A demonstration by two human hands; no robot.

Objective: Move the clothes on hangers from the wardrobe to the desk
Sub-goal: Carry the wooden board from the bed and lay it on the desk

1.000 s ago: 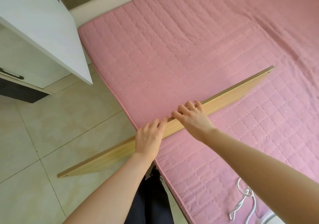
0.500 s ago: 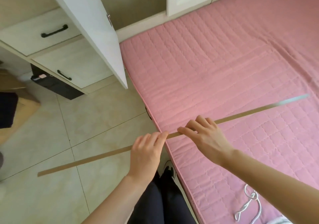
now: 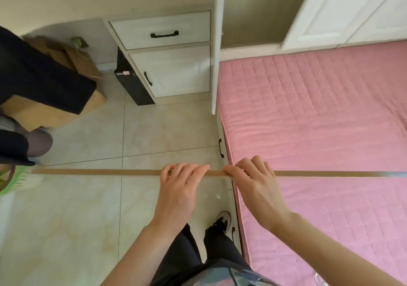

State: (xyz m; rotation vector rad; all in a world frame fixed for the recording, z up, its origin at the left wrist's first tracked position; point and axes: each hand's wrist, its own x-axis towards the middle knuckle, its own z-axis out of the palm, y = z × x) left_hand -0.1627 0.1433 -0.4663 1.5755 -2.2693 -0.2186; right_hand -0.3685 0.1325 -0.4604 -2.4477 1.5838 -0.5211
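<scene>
A long thin wooden board (image 3: 99, 172) hangs level in front of me, seen edge-on, reaching from the far left over the floor to the right over the pink mattress (image 3: 319, 113). My left hand (image 3: 179, 188) grips it near its middle, fingers curled over the top edge. My right hand (image 3: 256, 182) grips it just to the right, fingers also curled over it. No clothes on hangers show. An open white wardrobe door (image 3: 217, 43) stands edge-on at the top centre.
A white drawer unit (image 3: 169, 54) with black handles stands left of the wardrobe door. A cardboard box (image 3: 50, 109) draped with dark cloth sits at the left. Another person's leg (image 3: 37, 144) shows at the left edge, near the board's left end. My feet (image 3: 220, 226) stand beside the bed.
My view has swung left from the bed toward the drawer unit and floor. The board, still held by both hands, has turned from tilted to level and now shows only its thin edge.
</scene>
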